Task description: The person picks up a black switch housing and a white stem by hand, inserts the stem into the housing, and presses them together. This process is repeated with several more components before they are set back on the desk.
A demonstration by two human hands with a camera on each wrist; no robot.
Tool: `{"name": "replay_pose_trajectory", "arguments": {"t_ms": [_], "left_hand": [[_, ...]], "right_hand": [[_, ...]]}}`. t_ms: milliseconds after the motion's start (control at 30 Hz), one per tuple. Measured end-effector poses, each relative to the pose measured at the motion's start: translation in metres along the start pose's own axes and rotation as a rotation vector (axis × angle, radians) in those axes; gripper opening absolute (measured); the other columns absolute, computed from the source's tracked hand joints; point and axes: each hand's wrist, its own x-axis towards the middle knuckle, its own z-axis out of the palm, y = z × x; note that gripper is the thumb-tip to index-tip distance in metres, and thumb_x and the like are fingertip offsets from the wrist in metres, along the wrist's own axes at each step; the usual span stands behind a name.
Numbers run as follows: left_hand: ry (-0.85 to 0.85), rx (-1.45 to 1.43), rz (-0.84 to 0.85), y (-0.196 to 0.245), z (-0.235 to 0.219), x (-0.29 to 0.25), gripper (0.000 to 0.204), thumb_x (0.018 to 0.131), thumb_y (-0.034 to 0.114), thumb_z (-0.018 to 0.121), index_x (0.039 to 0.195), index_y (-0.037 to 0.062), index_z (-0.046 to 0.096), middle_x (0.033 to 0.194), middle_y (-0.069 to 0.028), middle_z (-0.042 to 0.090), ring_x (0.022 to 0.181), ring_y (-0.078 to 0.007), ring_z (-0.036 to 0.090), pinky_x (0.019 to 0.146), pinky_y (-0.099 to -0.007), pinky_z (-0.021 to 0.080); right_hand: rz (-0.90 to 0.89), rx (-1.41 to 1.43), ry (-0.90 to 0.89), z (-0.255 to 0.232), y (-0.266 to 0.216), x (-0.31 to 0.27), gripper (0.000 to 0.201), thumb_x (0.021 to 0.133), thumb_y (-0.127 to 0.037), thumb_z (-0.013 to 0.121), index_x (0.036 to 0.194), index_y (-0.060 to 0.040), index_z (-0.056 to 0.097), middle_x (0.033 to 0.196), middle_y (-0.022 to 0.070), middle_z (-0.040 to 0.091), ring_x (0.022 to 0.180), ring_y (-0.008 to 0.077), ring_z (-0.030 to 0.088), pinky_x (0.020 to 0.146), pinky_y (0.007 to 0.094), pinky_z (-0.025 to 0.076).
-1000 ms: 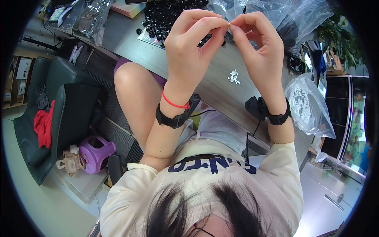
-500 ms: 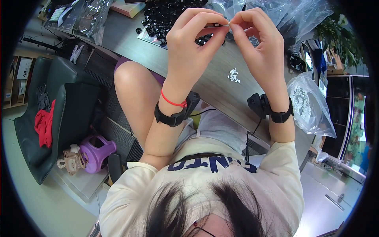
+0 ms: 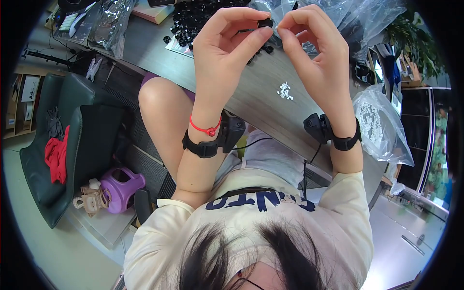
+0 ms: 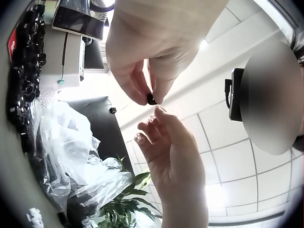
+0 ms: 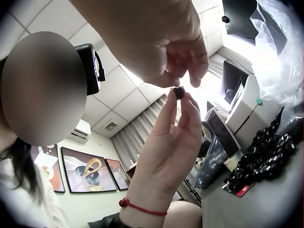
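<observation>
My left hand (image 3: 220, 55) pinches a small dark cap-like piece (image 3: 265, 22) between thumb and fingertips. The same piece (image 4: 151, 99) shows at the fingertips in the left wrist view, and its rounded dark side (image 5: 178, 92) faces up in the right wrist view. My right hand (image 3: 316, 58) is close beside it, fingers bent loosely. In the right wrist view a gap shows between the right thumb and fingers (image 5: 198, 78). Below the hands, a little heap of small white pieces (image 3: 285, 91) lies on the table. Behind the left hand spreads a large pile of black pieces (image 3: 186, 29).
Crumpled clear plastic bags (image 3: 348, 24) lie at the back of the grey table (image 3: 261, 87). A clear bag of white pieces (image 3: 372, 123) sits at the right edge. A plant (image 3: 418, 48) stands at back right, a dark green chair (image 3: 53, 145) at left.
Earlier the two hands' fingertips met at one point. Now the left hand has drawn slightly left, leaving a small gap, and the dark piece shows plainly in it.
</observation>
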Motion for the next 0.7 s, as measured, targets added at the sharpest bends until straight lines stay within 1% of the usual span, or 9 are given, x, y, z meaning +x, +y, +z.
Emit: {"name": "replay_pose_trajectory", "arguments": {"t_ms": [100, 233, 333, 467, 600, 700], "left_hand": [[-0.004, -0.013, -0.021, 0.0, 0.0004, -0.0002, 0.023, 0.09, -0.005, 0.066, 0.112, 0.0031, 0.064, 0.114, -0.0095, 0.07, 0.101, -0.0115, 0.066, 0.084, -0.0205, 0.053], [-0.012, -0.018, -0.03, -0.0004, -0.0008, 0.0001, 0.023, 0.09, -0.004, 0.067, 0.112, 0.0032, 0.064, 0.115, -0.0104, 0.07, 0.102, -0.0114, 0.066, 0.085, -0.0206, 0.053], [-0.02, -0.013, -0.025, -0.0001, -0.0012, 0.0002, 0.023, 0.09, -0.004, 0.067, 0.112, 0.0033, 0.064, 0.116, -0.0106, 0.07, 0.102, -0.0114, 0.066, 0.085, -0.0208, 0.053], [-0.028, -0.007, -0.017, 0.0008, -0.0011, 0.0003, 0.023, 0.09, -0.004, 0.067, 0.112, 0.0033, 0.064, 0.116, -0.0107, 0.07, 0.102, -0.0115, 0.066, 0.086, -0.0211, 0.053], [-0.028, -0.009, -0.021, 0.0017, -0.0014, 0.0003, 0.024, 0.09, -0.004, 0.067, 0.112, 0.0032, 0.064, 0.116, -0.0107, 0.07, 0.103, -0.0116, 0.066, 0.087, -0.0214, 0.053], [-0.029, -0.005, -0.024, 0.0021, -0.0016, 0.0006, 0.024, 0.09, -0.004, 0.067, 0.112, 0.0029, 0.064, 0.116, -0.0107, 0.07, 0.103, -0.0117, 0.065, 0.088, -0.0218, 0.053]], "right_hand": [[-0.014, 0.023, 0.009, -0.0006, -0.0024, -0.0008, 0.011, 0.083, 0.005, 0.065, 0.091, 0.0006, 0.059, 0.084, 0.0069, 0.054, 0.068, 0.0135, 0.055, 0.06, 0.0252, 0.044], [-0.009, -0.002, 0.014, -0.0013, -0.0038, -0.0009, 0.011, 0.083, 0.005, 0.065, 0.091, 0.0008, 0.059, 0.085, 0.0079, 0.054, 0.068, 0.0149, 0.056, 0.061, 0.0257, 0.044], [-0.056, -0.044, 0.002, -0.0013, -0.0045, -0.001, 0.011, 0.083, 0.005, 0.064, 0.091, 0.0007, 0.058, 0.086, 0.0092, 0.054, 0.069, 0.0173, 0.056, 0.061, 0.0268, 0.045], [-0.067, -0.054, -0.01, -0.0009, -0.0037, -0.0014, 0.011, 0.084, 0.005, 0.063, 0.093, 0.0006, 0.058, 0.087, 0.0104, 0.053, 0.07, 0.0202, 0.057, 0.062, 0.0282, 0.046], [-0.107, -0.054, -0.01, -0.0002, -0.0024, -0.0021, 0.012, 0.084, 0.005, 0.063, 0.094, 0.0007, 0.058, 0.088, 0.0108, 0.053, 0.071, 0.0216, 0.058, 0.063, 0.029, 0.047], [-0.104, -0.075, -0.015, -0.0004, 0.005, -0.0038, 0.012, 0.084, 0.005, 0.063, 0.094, 0.0008, 0.058, 0.088, 0.0111, 0.053, 0.071, 0.0222, 0.058, 0.064, 0.0293, 0.047]]}}
